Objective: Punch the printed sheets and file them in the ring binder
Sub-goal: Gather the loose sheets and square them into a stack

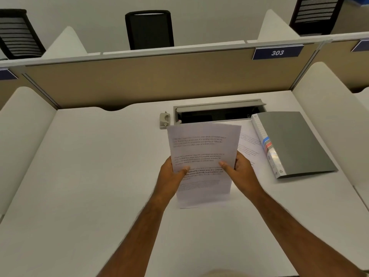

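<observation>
The printed sheets [201,154] were held up above the white desk [89,176], tilted toward the camera, with several blocks of text on the front page. The left hand [171,176] gripped their lower left edge, its thumb lying across the front of the page and its fingers hidden behind. The right hand [239,172] gripped the lower right edge the same way, thumb on the front, fingers behind the paper. Both forearms reached in from the bottom of the view.

Another sheet [249,144] lay flat on the desk behind and to the right of the held ones, partly covered by them; whether more lay beneath it could not be told. Just beside that sheet, further right, the grey binder [295,142] lay closed on the desk, its white spine with coloured labels facing the paper. A small grey hole punch [165,120] stood on the desk just beyond the upper left corner of the held sheets, next to a cable tray [219,111] sunk into the desktop with its lid raised.

A tan partition [139,80] closed the far side of the desk, carrying a blue sign [277,52] reading 303. White dividers rose on either side. Beyond the partition stood a black chair [149,30].
</observation>
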A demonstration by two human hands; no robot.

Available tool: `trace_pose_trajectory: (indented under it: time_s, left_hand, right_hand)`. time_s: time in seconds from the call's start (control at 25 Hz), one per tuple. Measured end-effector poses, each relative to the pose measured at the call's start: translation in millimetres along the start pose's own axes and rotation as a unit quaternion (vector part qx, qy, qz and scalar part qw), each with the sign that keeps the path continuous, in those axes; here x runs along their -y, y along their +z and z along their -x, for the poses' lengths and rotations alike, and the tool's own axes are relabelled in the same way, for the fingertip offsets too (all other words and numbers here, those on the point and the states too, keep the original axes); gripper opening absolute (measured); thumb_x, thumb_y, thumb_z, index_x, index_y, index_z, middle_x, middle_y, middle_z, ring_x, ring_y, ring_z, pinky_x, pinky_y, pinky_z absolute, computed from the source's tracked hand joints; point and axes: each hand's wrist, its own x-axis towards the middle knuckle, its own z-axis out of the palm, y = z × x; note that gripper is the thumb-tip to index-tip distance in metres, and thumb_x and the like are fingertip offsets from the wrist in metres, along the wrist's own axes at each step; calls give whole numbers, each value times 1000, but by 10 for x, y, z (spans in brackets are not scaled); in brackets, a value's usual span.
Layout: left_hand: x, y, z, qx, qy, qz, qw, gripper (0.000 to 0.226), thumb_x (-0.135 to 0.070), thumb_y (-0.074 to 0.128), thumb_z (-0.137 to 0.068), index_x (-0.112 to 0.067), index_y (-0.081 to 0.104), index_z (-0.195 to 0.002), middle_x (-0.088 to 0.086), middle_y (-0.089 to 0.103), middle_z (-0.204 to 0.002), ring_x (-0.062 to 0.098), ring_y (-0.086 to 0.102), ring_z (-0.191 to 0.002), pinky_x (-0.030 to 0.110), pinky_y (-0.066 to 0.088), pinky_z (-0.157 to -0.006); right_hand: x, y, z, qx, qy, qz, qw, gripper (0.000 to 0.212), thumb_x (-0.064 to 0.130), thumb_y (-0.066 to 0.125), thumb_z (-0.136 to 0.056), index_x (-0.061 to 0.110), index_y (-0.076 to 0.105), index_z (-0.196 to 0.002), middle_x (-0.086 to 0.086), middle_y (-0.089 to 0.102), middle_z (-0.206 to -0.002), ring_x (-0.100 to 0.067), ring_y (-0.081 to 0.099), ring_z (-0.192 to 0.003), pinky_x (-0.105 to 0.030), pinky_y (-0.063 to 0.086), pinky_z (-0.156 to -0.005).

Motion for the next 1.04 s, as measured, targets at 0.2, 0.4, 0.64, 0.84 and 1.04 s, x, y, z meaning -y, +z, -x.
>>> trace_pose_trajectory:
  time_s: [0.2, 0.4, 0.64, 0.84, 1.04]
  left_hand:
    - [60, 245, -8, 8, -61, 6, 998, 42, -32, 76, -90, -28, 52, -124, -8, 69, -119, 14, 73, -100, 39, 65, -81]
    - [203, 434, -66, -6, -90, 26, 996, 21, -36, 60, -101, -25, 57, -118, -5, 70, -117, 11, 72, -97, 25, 60, -74]
    - [644, 415, -349, -145, -151, -166, 964, 47, -42, 74, -89, -16, 54, -122, 4, 55, -125, 28, 60, -115, 42, 57, -88]
    - [816, 493, -446, -141, -206, -291, 923, 79, -60, 78, -78, -11, 48, -132, 10, 49, -135, 33, 48, -127, 50, 45, -100]
    - [892, 567, -477, -168, -190, -345, 904, 79, -59, 82, -73, -10, 50, -127, 11, 51, -131, 33, 51, -123, 51, 46, -98]
  right_hand:
    - [-158, -145, 55, 22, 44, 4, 999, 47, 29, 67, -94, 25, 50, -137, 9, 64, -126, -11, 67, -108, -21, 60, -77]
    - [-373, -354, 105, -8, 69, 13, 998, 53, 31, 66, -95, 25, 47, -143, 5, 62, -131, -13, 65, -112, -32, 58, -89]
    - [-567, -692, 155, -27, 109, 21, 993, 43, 35, 66, -94, 29, 51, -134, 5, 66, -123, -11, 68, -102, -26, 59, -76]
    - [-690, -834, 164, -26, 131, 14, 991, 42, 32, 67, -94, 27, 52, -133, 6, 66, -120, -14, 68, -104, -28, 59, -78]
    - [-815, -939, 129, -26, 144, 20, 989, 43, 33, 67, -93, 26, 52, -133, 3, 66, -123, -17, 69, -104, -42, 61, -86]
